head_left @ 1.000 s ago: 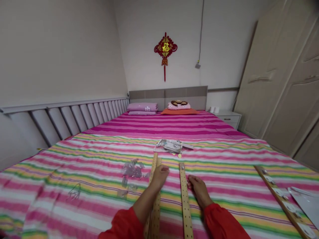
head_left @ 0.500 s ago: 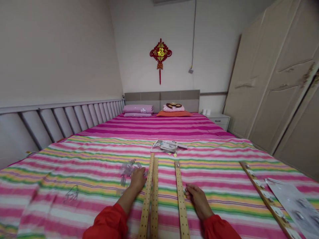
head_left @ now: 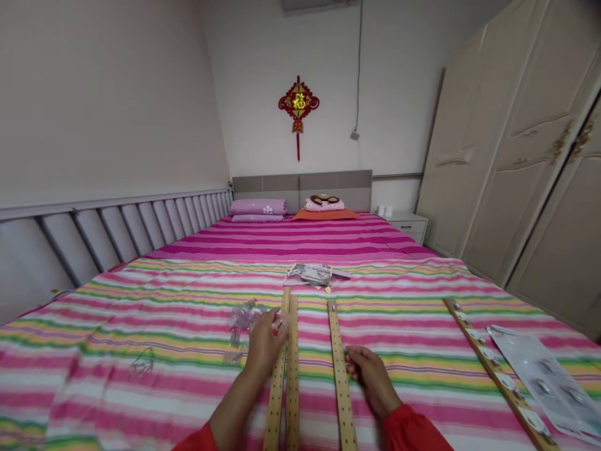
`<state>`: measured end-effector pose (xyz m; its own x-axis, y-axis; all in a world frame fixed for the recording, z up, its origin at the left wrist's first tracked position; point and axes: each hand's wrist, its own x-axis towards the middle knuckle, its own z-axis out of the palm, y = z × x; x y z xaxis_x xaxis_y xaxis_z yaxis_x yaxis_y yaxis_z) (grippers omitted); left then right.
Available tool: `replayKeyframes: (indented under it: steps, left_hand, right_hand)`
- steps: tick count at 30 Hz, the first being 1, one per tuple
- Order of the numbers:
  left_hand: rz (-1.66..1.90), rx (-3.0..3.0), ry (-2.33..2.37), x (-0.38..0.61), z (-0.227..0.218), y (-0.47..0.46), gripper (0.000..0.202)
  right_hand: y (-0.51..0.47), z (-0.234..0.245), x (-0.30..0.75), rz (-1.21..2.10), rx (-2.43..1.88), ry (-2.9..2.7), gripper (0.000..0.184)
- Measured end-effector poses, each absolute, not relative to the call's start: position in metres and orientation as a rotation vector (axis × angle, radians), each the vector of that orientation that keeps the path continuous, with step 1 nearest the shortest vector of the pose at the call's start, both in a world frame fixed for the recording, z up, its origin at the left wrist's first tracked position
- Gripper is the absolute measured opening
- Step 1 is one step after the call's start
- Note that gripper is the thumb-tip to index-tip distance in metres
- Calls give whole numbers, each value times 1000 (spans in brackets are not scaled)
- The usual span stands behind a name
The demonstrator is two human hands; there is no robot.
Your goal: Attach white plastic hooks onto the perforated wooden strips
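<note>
Three perforated wooden slats lie lengthwise on the striped bedspread [head_left: 154, 326]: a pair side by side [head_left: 287, 369] and a single slat [head_left: 339, 382] to their right. My left hand [head_left: 266, 344] rests on the left slat of the pair, fingers pinched on a small clear plastic piece. My right hand [head_left: 370, 374] lies against the right edge of the single slat, fingers curled on something I cannot make out. A cluster of clear plastic bits [head_left: 241, 321] lies just left of my left hand.
A fourth slat with round fittings [head_left: 493, 369] and a grey sheet [head_left: 539, 376] lie at the right. Opened packaging [head_left: 313, 274] sits beyond the slats. Pillows [head_left: 258, 208] lie at the headboard, a nightstand [head_left: 407, 223] and wardrobes [head_left: 516, 169] stand on the right, a padded rail [head_left: 117, 225] on the left.
My left hand went from the paired slats out to the clear plastic bits and is back on the slat with a small piece pinched. My right hand has barely moved. The view shifted.
</note>
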<state>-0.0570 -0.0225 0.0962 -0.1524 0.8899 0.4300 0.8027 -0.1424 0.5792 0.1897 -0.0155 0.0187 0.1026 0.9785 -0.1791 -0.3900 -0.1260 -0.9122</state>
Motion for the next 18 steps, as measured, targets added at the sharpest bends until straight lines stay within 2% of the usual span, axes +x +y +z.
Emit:
replayKeyframes:
  steps: [10,18]
  left_hand:
    - [1375,2000,1821,14,102,-79,34]
    - [1412,2072,1756,34,95,-90,32]
  right_hand:
    - [-73,71,155,1401,-942,-976,29]
    - [-88,76,159,1370,-892,-913,27]
